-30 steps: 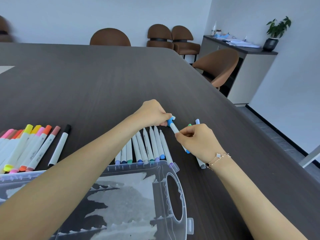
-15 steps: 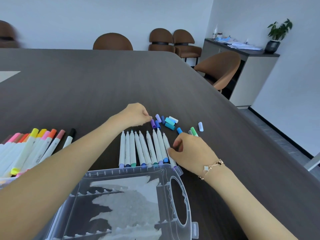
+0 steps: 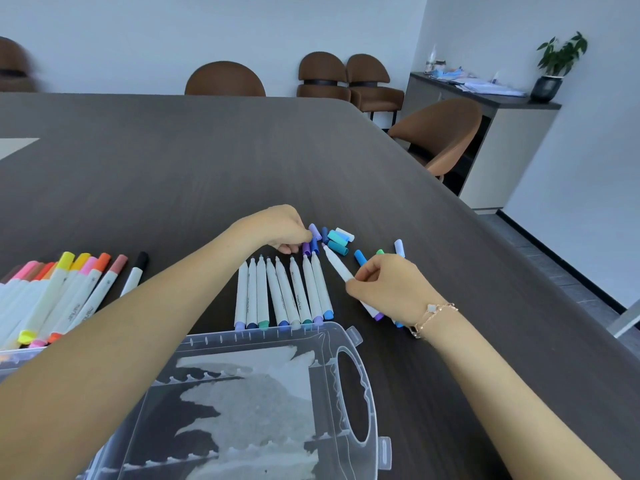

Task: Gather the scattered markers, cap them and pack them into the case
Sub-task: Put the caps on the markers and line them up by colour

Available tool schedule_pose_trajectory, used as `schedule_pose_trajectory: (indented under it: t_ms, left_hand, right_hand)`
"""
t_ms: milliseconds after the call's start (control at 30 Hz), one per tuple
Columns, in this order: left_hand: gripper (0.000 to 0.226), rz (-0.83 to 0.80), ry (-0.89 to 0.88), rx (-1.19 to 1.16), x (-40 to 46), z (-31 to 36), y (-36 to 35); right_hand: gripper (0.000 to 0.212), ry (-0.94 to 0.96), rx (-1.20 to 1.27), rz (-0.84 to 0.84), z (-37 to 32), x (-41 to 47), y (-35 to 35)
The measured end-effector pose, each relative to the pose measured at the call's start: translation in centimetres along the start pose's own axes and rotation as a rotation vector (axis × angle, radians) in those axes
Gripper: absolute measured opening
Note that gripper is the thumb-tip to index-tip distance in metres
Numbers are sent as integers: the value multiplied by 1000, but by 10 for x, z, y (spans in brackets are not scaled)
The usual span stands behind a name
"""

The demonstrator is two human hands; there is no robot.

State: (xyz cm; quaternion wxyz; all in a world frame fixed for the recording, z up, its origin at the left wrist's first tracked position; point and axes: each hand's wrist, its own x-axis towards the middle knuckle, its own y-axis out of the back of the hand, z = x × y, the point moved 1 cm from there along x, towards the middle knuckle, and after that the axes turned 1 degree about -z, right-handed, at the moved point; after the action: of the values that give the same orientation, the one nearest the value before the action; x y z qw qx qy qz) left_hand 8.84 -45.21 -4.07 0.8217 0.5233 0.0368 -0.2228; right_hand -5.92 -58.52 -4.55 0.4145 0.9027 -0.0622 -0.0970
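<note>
Eight uncapped markers (image 3: 284, 292) between case (image 3: 263, 393) and loose caps (image 3: 334, 239).

Filling most of the view: dark wood-grain tabletop (image 3: 242, 161), rounded corner at 1 o'clock. Standing behind its far edge at 12 o'clock: brown chair (image 3: 225, 79); two more brown chairs (image 3: 348, 79) sitting side by side against the pale wall (image 3: 207, 26). Tucking in at 2 o'clock: another brown chair (image 3: 446, 129), just beside a white sideboard (image 3: 512, 143) with dark top, carrying papers (image 3: 485, 85) and a potted plant (image 3: 554, 67). Showing at 3 o'clock: grey floor (image 3: 561, 271).
</note>
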Motion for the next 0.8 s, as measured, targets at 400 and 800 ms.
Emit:
schedule_pose_trajectory:
  t_ms: [400, 800]
  left_hand:
    - [18, 24, -119, 59, -12, -4, -1]
    - [17, 22, -76, -620, -17, 2, -3]
  right_hand:
    - [19, 36, 185, -99, 1, 2, -1]
    - [15, 104, 288, -86, -5, -4, 0]
